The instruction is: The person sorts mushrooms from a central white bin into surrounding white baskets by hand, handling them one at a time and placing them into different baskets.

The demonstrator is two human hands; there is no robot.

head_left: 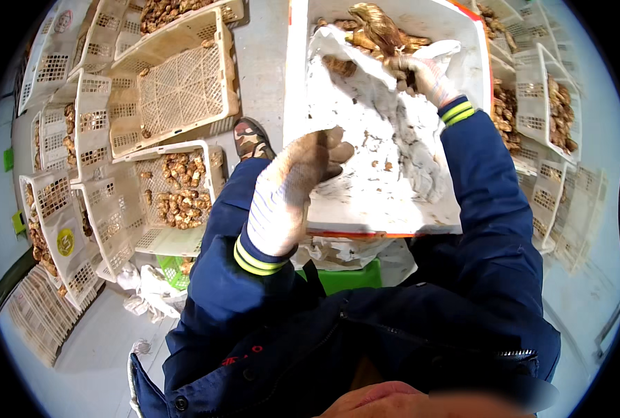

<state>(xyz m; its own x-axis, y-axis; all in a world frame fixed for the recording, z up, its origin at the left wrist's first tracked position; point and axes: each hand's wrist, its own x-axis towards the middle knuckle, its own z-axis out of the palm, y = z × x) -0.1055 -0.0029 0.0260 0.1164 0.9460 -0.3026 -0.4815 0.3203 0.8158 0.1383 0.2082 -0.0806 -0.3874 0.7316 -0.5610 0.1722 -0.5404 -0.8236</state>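
Observation:
A white foam box point(386, 221) stands in front of me, lined with crumpled white sheeting point(365, 104) that is spotted with dark dirt. Brown mushrooms point(365, 42) lie heaped at its far end. My right hand point(421, 75), in a soiled knit glove, reaches to that heap, its fingers closed at the lower end of a large streaked brown mushroom point(378, 26). The glove hides part of the grip. Above the box's near left part, my left hand point(303, 167) is gloved too. Its dirty fingers are loosely bent and apart, with nothing visible in them.
To the left, a cream plastic crate point(184, 94) holds a few mushrooms, and a nearer crate point(174, 150) holds many more. Several stacked crates point(548, 97) with mushrooms line the right side. A green object point(344, 280) sits below the box's near edge. My shoe point(253, 138) is at its left.

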